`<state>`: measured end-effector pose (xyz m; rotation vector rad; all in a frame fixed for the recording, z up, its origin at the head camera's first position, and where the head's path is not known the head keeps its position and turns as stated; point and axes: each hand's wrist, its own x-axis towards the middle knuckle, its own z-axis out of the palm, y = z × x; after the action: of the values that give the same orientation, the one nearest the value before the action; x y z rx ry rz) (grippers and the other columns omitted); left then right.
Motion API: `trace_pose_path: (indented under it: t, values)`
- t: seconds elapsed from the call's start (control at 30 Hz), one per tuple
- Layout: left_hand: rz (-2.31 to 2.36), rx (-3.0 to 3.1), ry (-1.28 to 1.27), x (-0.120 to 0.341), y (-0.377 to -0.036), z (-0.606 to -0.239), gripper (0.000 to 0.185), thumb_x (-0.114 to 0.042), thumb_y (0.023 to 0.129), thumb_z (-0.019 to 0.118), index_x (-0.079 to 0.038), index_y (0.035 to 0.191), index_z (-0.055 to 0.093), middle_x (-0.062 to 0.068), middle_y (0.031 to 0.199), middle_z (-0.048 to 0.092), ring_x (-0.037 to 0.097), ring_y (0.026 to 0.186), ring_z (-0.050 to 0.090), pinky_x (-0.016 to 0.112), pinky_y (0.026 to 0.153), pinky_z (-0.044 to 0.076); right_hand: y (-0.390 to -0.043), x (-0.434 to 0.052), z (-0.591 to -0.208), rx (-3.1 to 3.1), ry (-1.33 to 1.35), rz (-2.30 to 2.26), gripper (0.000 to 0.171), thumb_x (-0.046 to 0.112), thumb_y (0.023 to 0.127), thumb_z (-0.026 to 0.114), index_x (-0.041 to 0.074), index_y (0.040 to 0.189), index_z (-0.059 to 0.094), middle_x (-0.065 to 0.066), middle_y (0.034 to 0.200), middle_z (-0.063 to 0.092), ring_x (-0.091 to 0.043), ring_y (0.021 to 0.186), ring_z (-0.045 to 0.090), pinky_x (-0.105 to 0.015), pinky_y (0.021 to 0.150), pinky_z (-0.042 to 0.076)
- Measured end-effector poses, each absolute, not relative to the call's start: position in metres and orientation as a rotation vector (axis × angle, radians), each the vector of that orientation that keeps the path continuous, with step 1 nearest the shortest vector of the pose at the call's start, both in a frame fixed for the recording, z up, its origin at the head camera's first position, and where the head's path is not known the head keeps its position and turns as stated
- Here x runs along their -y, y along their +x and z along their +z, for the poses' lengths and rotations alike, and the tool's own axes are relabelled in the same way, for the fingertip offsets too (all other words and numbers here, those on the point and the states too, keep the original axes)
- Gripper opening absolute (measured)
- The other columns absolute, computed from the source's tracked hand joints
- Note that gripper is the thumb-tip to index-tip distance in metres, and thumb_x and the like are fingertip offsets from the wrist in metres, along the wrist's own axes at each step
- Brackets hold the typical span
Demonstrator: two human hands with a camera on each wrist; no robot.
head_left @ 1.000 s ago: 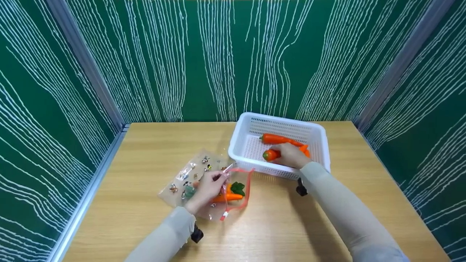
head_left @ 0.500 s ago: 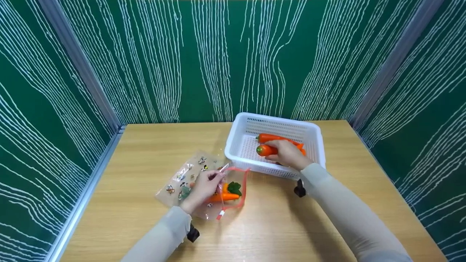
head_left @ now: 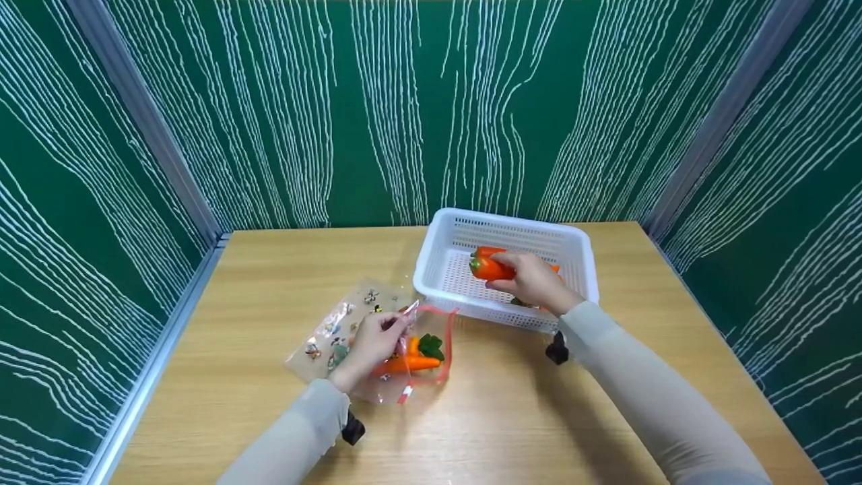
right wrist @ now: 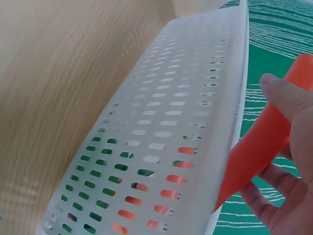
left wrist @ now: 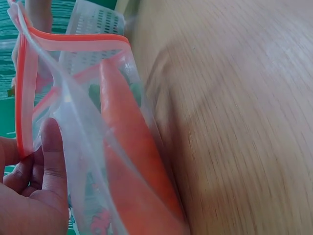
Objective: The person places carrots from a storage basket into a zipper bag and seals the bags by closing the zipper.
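My left hand point(head_left: 374, 340) pinches the opening edge of a clear zip bag point(left wrist: 73, 44) with an orange-red seal strip and small printed figures. Inside the bag lie a carrot point(left wrist: 132, 147) and a dark green leafy piece point(head_left: 430, 346). Over the white basket, my right hand point(head_left: 532, 279) grips a thick orange-red carrot point(right wrist: 259, 142) with a green top end. The right wrist view shows its thumb on one side and fingers on the other. Behind the held carrot, another carrot point(head_left: 485, 250) lies partly hidden in the basket.
The white perforated basket point(head_left: 438, 249) stands at the back of the wooden table point(head_left: 303, 263), right of the bag. More orange pieces and a dark green bit point(head_left: 518, 302) show in it around the right hand. Green walls point(head_left: 269, 135) with white lines enclose the table.
My right hand has raised the carrot a little within the basket, so it now overlaps the carrot behind it. The left hand keeps its pinch on the bag. The head view has shifted slightly.
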<state>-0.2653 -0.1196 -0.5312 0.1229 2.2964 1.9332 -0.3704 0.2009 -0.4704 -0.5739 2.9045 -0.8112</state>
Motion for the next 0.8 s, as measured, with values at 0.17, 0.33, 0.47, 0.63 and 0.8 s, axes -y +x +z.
trace_pose_path:
  t: [0.17, 0.33, 0.47, 0.63, 0.8]
  values:
    - [1.916, -2.372, 0.137, 0.119, -0.266, -0.531, 0.026, -0.018, 0.111, 0.061, 0.0, 0.101, 0.077, -0.003, 0.073, 0.062, 0.005, 0.057, 0.055, 0.017, 0.053, 0.048, -0.368, -0.2, -0.467, -2.919, -0.65, -0.846, 0.054, 0.033, 0.099, 0.083, 0.012, 0.146, 0.068, -0.014, 0.135, 0.072, -0.034, 0.112, 0.064, -0.053, 0.104, 0.055]
    - [1.918, -2.379, 0.135, 0.119, -0.266, -0.531, 0.025, -0.018, 0.111, 0.063, -0.001, 0.098, 0.077, -0.004, 0.071, 0.062, 0.006, 0.056, 0.055, 0.017, 0.052, 0.047, -0.364, -0.2, -0.464, -2.93, -0.705, -0.848, 0.055, 0.036, 0.098, 0.083, 0.012, 0.146, 0.068, -0.014, 0.135, 0.073, -0.034, 0.11, 0.065, -0.052, 0.102, 0.056]
    - [1.908, -2.37, 0.128, 0.12, -0.265, -0.53, 0.026, -0.02, 0.112, 0.062, -0.003, 0.099, 0.077, -0.003, 0.072, 0.062, 0.007, 0.058, 0.055, 0.018, 0.053, 0.047, -0.358, -0.199, -0.463, -2.933, -0.719, -0.813, 0.06, 0.04, 0.098, 0.083, 0.012, 0.148, 0.067, -0.014, 0.137, 0.071, -0.034, 0.11, 0.064, -0.051, 0.1, 0.055]
    - [1.902, -2.322, 0.102, 0.122, -0.263, -0.529, 0.027, -0.025, 0.113, 0.061, -0.005, 0.107, 0.078, -0.002, 0.075, 0.063, 0.009, 0.059, 0.055, 0.019, 0.053, 0.044, -0.35, -0.197, -0.462, -2.932, -0.745, -0.775, 0.064, 0.044, 0.096, 0.083, 0.013, 0.149, 0.066, -0.013, 0.145, 0.068, -0.034, 0.116, 0.063, -0.053, 0.105, 0.055]
    - [1.879, -2.314, 0.109, 0.126, -0.262, -0.53, 0.027, -0.028, 0.114, 0.06, -0.009, 0.114, 0.079, -0.002, 0.077, 0.062, 0.013, 0.063, 0.054, 0.02, 0.058, 0.045, -0.342, -0.194, -0.462, -2.922, -0.769, -0.718, 0.066, 0.047, 0.096, 0.082, 0.014, 0.151, 0.065, -0.011, 0.144, 0.069, -0.031, 0.116, 0.062, -0.052, 0.104, 0.054]
